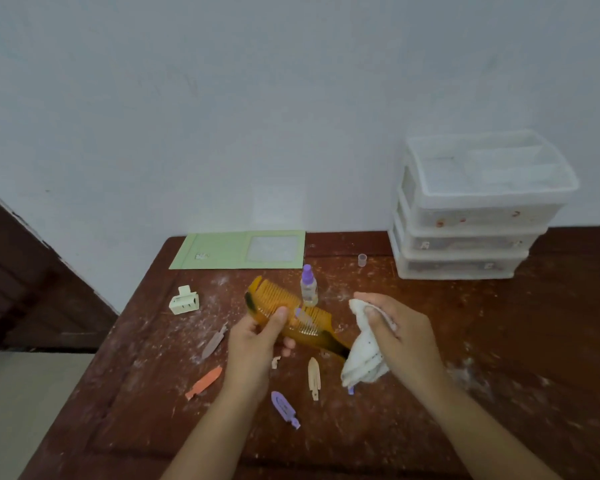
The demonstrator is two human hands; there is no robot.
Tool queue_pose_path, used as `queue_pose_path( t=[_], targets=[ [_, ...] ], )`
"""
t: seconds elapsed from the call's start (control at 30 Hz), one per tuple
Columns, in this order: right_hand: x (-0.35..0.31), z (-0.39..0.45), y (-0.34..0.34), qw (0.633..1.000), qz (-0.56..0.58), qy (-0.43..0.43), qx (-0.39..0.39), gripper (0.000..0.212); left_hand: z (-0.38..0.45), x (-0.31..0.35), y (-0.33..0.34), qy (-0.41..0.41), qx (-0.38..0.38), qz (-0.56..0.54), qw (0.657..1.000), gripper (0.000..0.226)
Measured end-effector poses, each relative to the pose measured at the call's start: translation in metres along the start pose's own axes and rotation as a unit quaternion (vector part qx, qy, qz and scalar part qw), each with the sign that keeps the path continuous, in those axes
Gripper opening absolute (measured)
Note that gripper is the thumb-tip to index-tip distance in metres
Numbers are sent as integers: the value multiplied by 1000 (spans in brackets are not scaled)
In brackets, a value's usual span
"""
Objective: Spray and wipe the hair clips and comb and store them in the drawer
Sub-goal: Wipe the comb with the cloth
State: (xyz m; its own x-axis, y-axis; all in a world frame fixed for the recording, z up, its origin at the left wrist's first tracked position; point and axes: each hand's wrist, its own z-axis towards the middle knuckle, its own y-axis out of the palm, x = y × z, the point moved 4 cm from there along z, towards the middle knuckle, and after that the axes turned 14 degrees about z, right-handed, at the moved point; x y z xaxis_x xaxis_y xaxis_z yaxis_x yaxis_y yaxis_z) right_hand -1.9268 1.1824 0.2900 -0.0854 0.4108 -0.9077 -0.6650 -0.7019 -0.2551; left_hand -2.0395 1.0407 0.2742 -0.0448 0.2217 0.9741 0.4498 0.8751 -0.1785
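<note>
My left hand (257, 344) grips an amber comb (284, 306) above the middle of the brown table (465, 427), teeth facing away from me. My right hand (399, 330) holds a white cloth (362, 367) against the comb's dark right end. A small spray bottle (308, 286) with a purple top stands just behind the comb. Hair clips lie loose on the table: a pale green claw clip (184, 301), a grey-brown clip (215, 340), an orange clip (204, 382), a cream clip (314, 377) and a purple clip (284, 405).
A white plastic drawer unit (471, 220) with three drawers stands at the back right against the wall. A small clear cap (362, 259) sits beside it. A green folder (239, 250) lies at the table's back edge. The table's left edge drops to the floor.
</note>
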Motion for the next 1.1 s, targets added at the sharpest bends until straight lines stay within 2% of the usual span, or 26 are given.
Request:
queue_pose_path(
  t=[0.03, 0.13, 0.23, 0.33, 0.5, 0.57, 0.6, 0.67, 0.77, 0.83, 0.87, 0.93, 1.0, 1.1],
  targets=[
    [-5, -3, 3, 997, -29, -64, 20, 29, -3, -3, 2, -17, 23, -17, 999, 27],
    [-6, -17, 33, 969, -93, -228, 17, 27, -12, -6, 12, -39, 69, -91, 993, 25],
    [3, -28, 51, 952, -125, -274, 47, 20, -18, -4, 19, -63, 90, -181, 977, 21],
    [7, -29, 40, 946, -137, -285, 72, 21, -20, -3, 17, -58, 90, -214, 971, 19],
    [40, -17, -7, 981, -118, -123, 96, 26, -19, 1, 6, -26, 121, -219, 968, 22],
    [47, -15, -28, 988, -39, -24, 149, 24, -16, -4, 5, -18, 111, -210, 971, 22],
    [51, -16, -36, 981, 32, 51, 185, 23, -14, -8, 6, -15, 99, -205, 974, 22],
    [60, -19, -40, 930, 203, 223, 209, 17, -12, -12, 9, 4, 68, -187, 980, 22],
    [62, -18, -31, 850, 361, 341, 177, 16, -13, -15, 13, 73, -14, -68, 995, 21],
    [60, -15, -27, 827, 390, 371, 164, 16, -14, -18, 15, 118, -101, 4, 988, 16],
    [63, -13, -27, 829, 381, 376, 161, 14, -14, -18, 16, 151, -163, 45, 974, 15],
    [65, -9, -29, 842, 355, 377, 152, 9, -17, -19, 16, 198, -273, 133, 932, 35],
    [63, -6, -29, 859, 337, 361, 134, 20, -20, -28, 13, 145, -346, 142, 916, 62],
    [56, -1, -28, 877, 331, 324, 126, 26, -27, -33, 14, 32, -381, -2, 924, 54]
  ],
)
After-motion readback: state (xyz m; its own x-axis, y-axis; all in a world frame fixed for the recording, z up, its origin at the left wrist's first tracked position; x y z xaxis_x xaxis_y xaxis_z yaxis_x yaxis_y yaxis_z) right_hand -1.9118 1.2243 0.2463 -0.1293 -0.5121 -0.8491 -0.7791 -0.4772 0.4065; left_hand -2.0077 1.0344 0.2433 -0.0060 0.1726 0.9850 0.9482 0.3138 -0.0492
